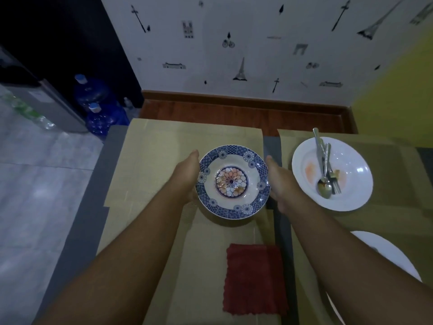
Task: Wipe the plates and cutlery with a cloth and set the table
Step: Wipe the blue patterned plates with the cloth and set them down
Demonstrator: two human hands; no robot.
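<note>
A blue-patterned plate [233, 181] with a flower centre is held over the tan placemat [152, 160]. My left hand [187, 177] grips its left rim and my right hand [278, 181] grips its right rim, fingers hidden beneath. A red cloth [254, 279] lies flat on the mat nearer me. To the right, a white plate [351, 195] with orange smears carries a spoon [324, 184], a fork [335, 182] and a knife [318, 146].
Another white plate [389, 256] shows partly at the lower right, behind my right forearm. A second placemat [386, 221] lies under the white plates. Blue water bottles [98, 106] stand on the floor at the far left. The wall is close behind the table.
</note>
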